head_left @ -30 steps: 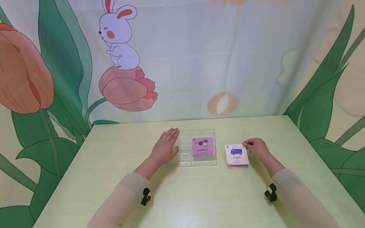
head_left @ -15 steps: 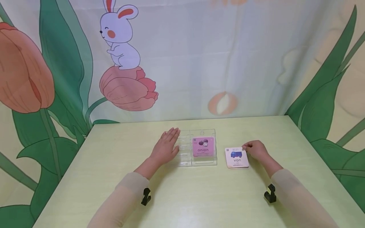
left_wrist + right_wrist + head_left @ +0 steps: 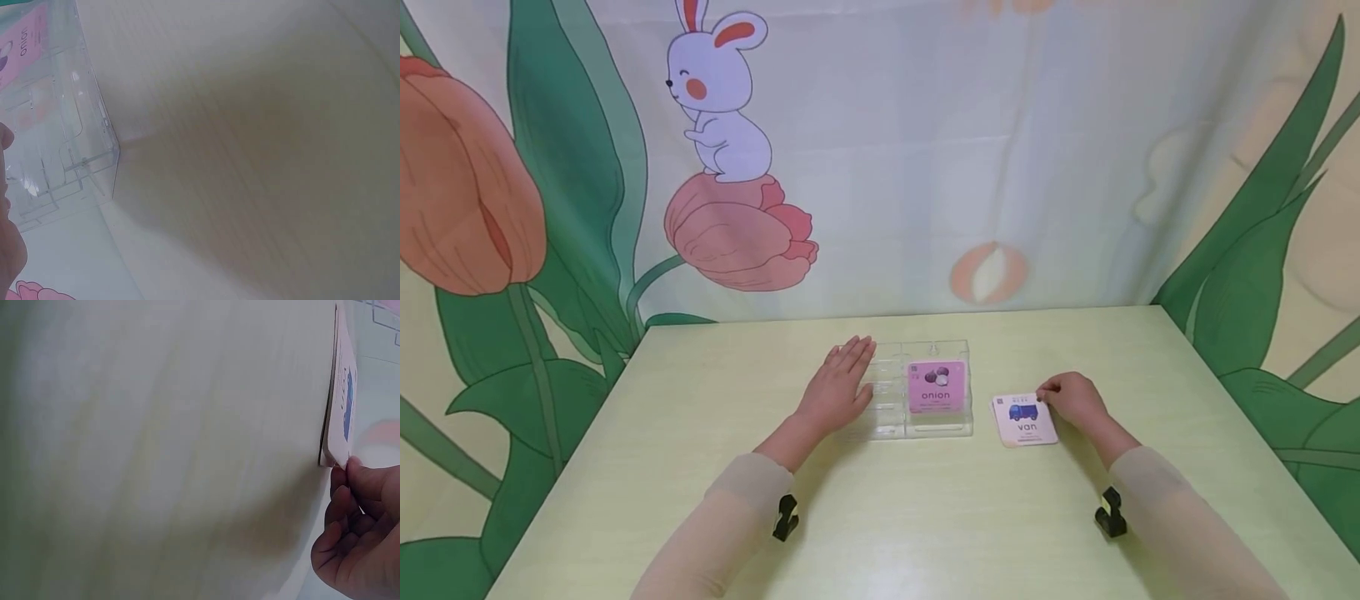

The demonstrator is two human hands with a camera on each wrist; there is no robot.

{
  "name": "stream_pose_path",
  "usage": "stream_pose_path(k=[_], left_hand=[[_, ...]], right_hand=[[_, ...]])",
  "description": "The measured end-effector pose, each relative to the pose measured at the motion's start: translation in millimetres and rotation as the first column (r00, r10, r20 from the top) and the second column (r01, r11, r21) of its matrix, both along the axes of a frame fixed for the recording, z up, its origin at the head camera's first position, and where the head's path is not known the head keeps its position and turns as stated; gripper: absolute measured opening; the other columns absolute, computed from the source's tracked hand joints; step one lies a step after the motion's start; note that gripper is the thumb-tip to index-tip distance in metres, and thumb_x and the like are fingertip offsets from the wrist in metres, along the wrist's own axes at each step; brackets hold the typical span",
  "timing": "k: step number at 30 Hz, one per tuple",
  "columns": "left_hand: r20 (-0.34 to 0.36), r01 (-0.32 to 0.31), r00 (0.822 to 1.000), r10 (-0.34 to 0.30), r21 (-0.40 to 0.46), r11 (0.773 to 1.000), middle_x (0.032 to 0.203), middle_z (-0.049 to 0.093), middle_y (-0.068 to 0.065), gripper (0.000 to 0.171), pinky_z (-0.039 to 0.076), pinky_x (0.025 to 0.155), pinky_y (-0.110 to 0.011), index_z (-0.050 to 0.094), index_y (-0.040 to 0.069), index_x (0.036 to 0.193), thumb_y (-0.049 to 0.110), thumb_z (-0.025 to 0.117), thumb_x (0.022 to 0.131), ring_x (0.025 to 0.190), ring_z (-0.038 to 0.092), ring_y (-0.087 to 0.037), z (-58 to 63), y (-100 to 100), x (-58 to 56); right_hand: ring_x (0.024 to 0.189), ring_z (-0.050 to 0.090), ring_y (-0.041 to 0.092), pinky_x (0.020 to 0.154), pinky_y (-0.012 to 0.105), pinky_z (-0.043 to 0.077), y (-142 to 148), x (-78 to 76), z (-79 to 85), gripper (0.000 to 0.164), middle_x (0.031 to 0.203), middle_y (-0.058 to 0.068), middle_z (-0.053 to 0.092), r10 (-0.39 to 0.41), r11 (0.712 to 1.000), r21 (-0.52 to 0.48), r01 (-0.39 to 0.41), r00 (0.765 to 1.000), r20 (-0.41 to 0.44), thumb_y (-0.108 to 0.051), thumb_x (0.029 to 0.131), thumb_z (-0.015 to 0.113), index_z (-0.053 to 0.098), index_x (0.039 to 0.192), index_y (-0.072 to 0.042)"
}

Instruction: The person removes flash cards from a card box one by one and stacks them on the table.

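Note:
My left hand [image 3: 835,392] lies with straight fingers over the left part of a clear plastic card holder [image 3: 937,431]. A pink flashcard [image 3: 936,387] with the word "onion" sits in the holder's right section. To the right of the holder is a white flashcard [image 3: 1025,419] showing a blue van, on top of a small stack. My right hand [image 3: 1077,400] pinches this card's top right corner between thumb and finger. The right wrist view shows the pinch on the corner of the van card [image 3: 347,406] close up. My left palm is hidden.
The things stand on a pale wooden table [image 3: 925,517]. Behind its far edge hangs a printed curtain [image 3: 880,167] with a rabbit and tulips. A black strap clip [image 3: 1111,512] sits at the right wrist, another clip [image 3: 786,517] at the left.
The far edge of the van card has come down towards the stack, and my right hand has lowered slightly with it. My left hand stays in place on the holder.

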State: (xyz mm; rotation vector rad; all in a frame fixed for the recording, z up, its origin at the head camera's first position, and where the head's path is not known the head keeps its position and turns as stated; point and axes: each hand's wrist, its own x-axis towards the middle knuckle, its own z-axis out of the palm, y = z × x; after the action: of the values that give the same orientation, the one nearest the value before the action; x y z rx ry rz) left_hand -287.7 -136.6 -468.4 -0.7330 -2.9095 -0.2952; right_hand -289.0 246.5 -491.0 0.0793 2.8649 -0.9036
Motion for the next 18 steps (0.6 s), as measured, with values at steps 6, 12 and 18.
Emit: stream_pose_path(k=[6,12,18], left_hand=[[-0.002,-0.004,1.000,0.004,-0.006,1.000,0.169,0.030,-0.016,0.066,0.020,0.133,-0.049,0.028,0.000,0.160,0.027,0.050,0.105,0.160,0.024,-0.033,-1.2,-0.1,-1.6],[0.005,-0.018,1.000,0.018,-0.010,1.000,0.170,0.028,-0.014,0.066,0.018,0.133,-0.048,0.028,0.002,0.161,0.027,0.051,0.105,0.160,0.023,-0.032,-1.1,0.8,-1.0],[0.004,-0.013,1.000,0.013,-0.008,1.000,0.170,0.029,-0.014,0.066,0.019,0.133,-0.048,0.028,0.001,0.161,0.027,0.050,0.105,0.160,0.024,-0.032,-1.0,0.9,-0.8]], right_hand=[[0.092,0.060,0.030,0.086,0.043,0.054,-0.1,-0.8,-0.1,0.026,0.113,0.027,0.072,0.015,0.999,0.030,-0.015,1.000,-0.014,-0.011,0.101,0.061,0.072,0.112,0.010],[0.093,0.060,0.031,0.088,0.045,0.054,-0.2,-2.2,-1.1,0.026,0.113,0.026,0.072,0.012,0.999,0.035,-0.012,1.000,-0.013,-0.012,0.101,0.062,0.073,0.111,0.009],[0.094,0.062,0.032,0.089,0.046,0.055,0.4,-4.1,-3.8,0.025,0.113,0.027,0.073,0.006,1.000,0.013,-0.006,1.000,-0.025,-0.012,0.100,0.062,0.073,0.110,0.009]])
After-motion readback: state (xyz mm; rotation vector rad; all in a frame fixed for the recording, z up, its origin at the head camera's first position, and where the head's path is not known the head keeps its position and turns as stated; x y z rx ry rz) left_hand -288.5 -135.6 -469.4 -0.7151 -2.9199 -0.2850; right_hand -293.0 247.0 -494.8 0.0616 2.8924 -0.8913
